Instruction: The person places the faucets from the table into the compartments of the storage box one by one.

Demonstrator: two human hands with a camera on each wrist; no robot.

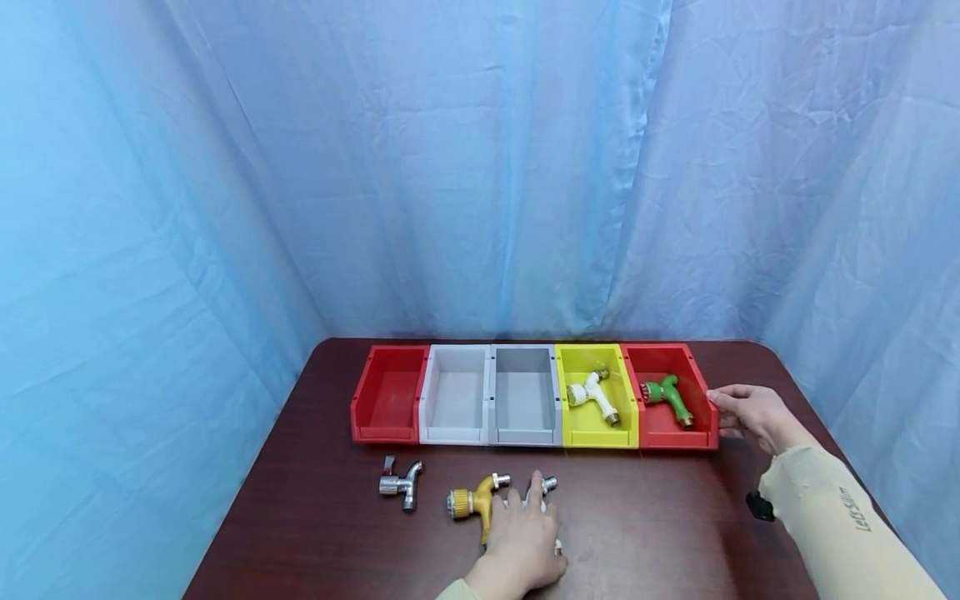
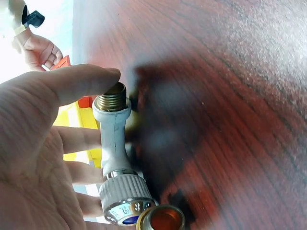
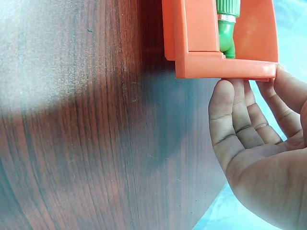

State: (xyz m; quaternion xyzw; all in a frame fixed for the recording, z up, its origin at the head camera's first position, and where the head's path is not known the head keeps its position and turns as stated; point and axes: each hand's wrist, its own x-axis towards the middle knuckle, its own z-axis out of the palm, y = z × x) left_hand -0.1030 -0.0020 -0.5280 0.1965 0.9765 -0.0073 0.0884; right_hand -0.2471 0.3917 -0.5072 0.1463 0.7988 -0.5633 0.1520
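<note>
My left hand [image 1: 517, 537] lies over a grey tap [image 2: 113, 143] on the table's front part. In the left wrist view, the thumb presses its brass threaded end and the other fingers pass behind its body; their tips are hidden. Just left of that hand is a yellow tap [image 1: 480, 504], partly covered by the fingers. My right hand [image 1: 757, 414] holds the outer side of the right-hand red bin [image 1: 708, 408], thumb at the rim and bent fingers against the wall. Inside this bin sits a green tap [image 1: 670, 400].
Joined to the red bin, in a row, stand a yellow bin [image 1: 600, 439] holding a white tap [image 1: 596, 397], a grey bin [image 1: 525, 437], a white bin [image 1: 453, 435] and another red bin [image 1: 384, 435]. A chrome tap [image 1: 401, 485] lies front left. Blue curtains [image 1: 480, 167] surround the table.
</note>
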